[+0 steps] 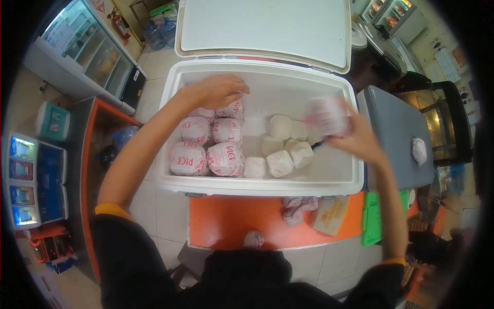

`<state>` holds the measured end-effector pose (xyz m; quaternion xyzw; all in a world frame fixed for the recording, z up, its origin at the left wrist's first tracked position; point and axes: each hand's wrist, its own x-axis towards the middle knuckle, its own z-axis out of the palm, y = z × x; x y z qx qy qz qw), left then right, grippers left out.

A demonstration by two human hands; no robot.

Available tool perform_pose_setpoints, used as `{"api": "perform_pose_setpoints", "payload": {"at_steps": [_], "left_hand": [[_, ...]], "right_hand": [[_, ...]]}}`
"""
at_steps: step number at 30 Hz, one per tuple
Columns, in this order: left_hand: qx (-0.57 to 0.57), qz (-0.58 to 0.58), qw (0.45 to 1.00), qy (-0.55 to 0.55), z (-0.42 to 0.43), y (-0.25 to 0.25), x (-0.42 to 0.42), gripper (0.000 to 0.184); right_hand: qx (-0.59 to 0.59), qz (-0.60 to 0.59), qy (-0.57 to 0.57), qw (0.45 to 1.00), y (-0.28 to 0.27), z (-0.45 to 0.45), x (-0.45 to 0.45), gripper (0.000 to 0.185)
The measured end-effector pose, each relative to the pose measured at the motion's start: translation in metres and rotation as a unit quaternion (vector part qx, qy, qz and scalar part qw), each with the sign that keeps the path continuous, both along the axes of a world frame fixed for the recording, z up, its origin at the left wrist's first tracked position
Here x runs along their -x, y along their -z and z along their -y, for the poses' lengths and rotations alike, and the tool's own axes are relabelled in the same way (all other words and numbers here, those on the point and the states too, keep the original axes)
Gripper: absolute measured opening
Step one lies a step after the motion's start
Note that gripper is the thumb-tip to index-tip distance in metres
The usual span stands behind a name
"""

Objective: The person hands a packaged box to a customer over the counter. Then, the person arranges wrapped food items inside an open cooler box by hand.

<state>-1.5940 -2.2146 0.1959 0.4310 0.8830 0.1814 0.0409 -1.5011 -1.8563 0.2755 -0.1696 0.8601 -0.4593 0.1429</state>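
Note:
A white cooler box [172, 77] stands in front of me, its lid raised. Red-printed wrapped rice packs [194, 130] are stacked along its left side. Over the back ones is my left hand [221, 90], fingers loosely stretched and holding nothing visible; whether it touches the pack below is unclear. My right hand [352, 139] grips another wrapped rice pack [328, 116], smeared by motion, above the right side of the cooler. Beneath it lie several plain white wrapped bundles [280, 163] on the cooler floor.
Below the cooler is an orange table [221, 211] with crumpled wrappers [296, 211], a yellowish printed packet [330, 216] and a green tray [371, 219]. A grey lidded container [393, 139] adjoins on the right, a wrapped item [419, 151] on top. A glass-door fridge [98, 56] stands left.

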Motion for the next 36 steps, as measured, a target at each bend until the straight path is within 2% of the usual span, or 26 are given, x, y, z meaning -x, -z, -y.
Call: {"api": "perform_pose_setpoints", "payload": {"at_steps": [1,2,3,5,6,7,8,12,14,16,18,19,20,21,22,23,24,25,26,27,28,29,31,33,35,36], "left_hand": [[-0.009,0.011,1.0,0.015,0.001,0.001,0.002,0.027],[-0.01,0.01,1.0,0.015,0.001,-0.001,0.003,0.027],[-0.015,0.042,0.999,0.008,0.002,-0.005,0.002,0.027],[-0.016,0.079,0.997,0.001,0.005,-0.008,-0.003,0.028],[-0.023,0.071,0.997,-0.016,0.007,-0.006,-0.007,0.029],[-0.032,0.064,0.997,-0.033,0.01,-0.004,-0.012,0.03],[-0.035,0.074,0.996,-0.033,0.012,-0.009,-0.02,0.03],[-0.017,0.049,0.998,0.021,0.023,-0.011,-0.027,0.044],[-0.054,0.059,0.997,0.024,0.026,-0.009,-0.029,0.05],[-0.061,0.075,0.995,-0.002,0.022,-0.002,-0.033,0.055],[-0.027,0.076,0.997,-0.016,0.021,0.001,-0.037,0.055],[-0.015,0.078,0.997,-0.021,0.019,0.0,-0.041,0.055],[0.019,0.008,1.0,0.007,0.015,-0.007,-0.043,0.051],[0.052,-0.066,0.996,0.034,0.012,-0.01,-0.044,0.048],[0.053,-0.065,0.996,0.036,0.009,-0.01,-0.043,0.048],[0.043,-0.029,0.999,0.016,0.007,-0.009,-0.042,0.045],[0.039,0.005,0.999,-0.013,0.01,-0.011,-0.041,0.042],[0.06,-0.004,0.998,-0.032,0.013,-0.012,-0.04,0.042],[0.025,-0.01,0.999,-0.026,0.01,-0.011,-0.036,0.036],[-0.009,-0.02,1.0,-0.02,0.01,-0.016,-0.039,0.03],[-0.037,0.054,0.996,-0.067,0.006,-0.028,-0.045,0.03],[-0.074,0.126,0.983,-0.112,0.003,-0.037,-0.05,0.029],[-0.06,0.106,0.985,-0.126,0.012,-0.047,-0.047,0.029],[-0.049,0.081,0.986,-0.137,0.024,-0.06,-0.051,0.029],[-0.072,0.003,0.988,-0.14,0.043,-0.066,-0.057,0.029],[-0.106,-0.057,0.985,-0.125,0.053,-0.068,-0.059,0.029]], "right_hand": [[0.017,-0.151,-0.04,0.988,0.033,0.036,0.002,0.08],[-0.022,-0.185,-0.07,0.98,0.058,0.071,0.007,0.08],[-0.078,-0.159,-0.092,0.98,0.067,0.106,0.007,0.08],[0.016,-0.112,-0.105,0.988,0.106,0.148,0.009,0.077],[0.018,-0.106,-0.107,0.988,0.11,0.156,0.011,0.077],[0.082,-0.096,-0.095,0.987,0.114,0.163,0.014,0.074],[0.144,-0.084,-0.081,0.983,0.114,0.169,0.013,0.071],[0.136,-0.121,-0.129,0.975,0.114,0.175,0.012,0.063],[0.109,-0.277,-0.146,0.943,0.118,0.169,0.023,0.056],[0.053,-0.377,-0.138,0.914,0.076,0.147,0.009,0.042],[0.183,-0.355,-0.077,0.913,0.028,0.123,-0.032,0.034],[0.177,-0.201,-0.194,0.944,-0.002,0.096,-0.066,0.029],[0.177,-0.025,-0.281,0.943,-0.007,0.074,-0.089,0.026],[0.145,0.147,-0.328,0.922,-0.013,0.051,-0.113,0.024],[0.117,0.329,-0.34,0.873,0.019,0.034,-0.134,0.023],[0.042,0.357,-0.255,0.898,0.057,0.017,-0.155,0.023],[-0.029,0.274,-0.103,0.956,0.12,-0.007,-0.189,0.024],[-0.098,0.108,0.035,0.989,0.185,-0.017,-0.226,0.035],[-0.151,0.09,0.125,0.977,0.228,-0.014,-0.244,0.053],[-0.161,0.005,0.174,0.971,0.272,-0.01,-0.261,0.068],[-0.186,-0.105,0.167,0.963,0.303,-0.006,-0.269,0.075],[-0.219,-0.114,0.181,0.952,0.321,0.001,-0.273,0.076],[-0.245,-0.13,0.188,0.942,0.34,0.008,-0.28,0.076],[-0.238,-0.117,0.255,0.93,0.35,0.01,-0.287,0.071],[-0.027,0.026,0.284,0.958,0.337,0.006,-0.293,0.062],[0.096,0.139,0.324,0.931,0.315,0.008,-0.296,0.059]]}}
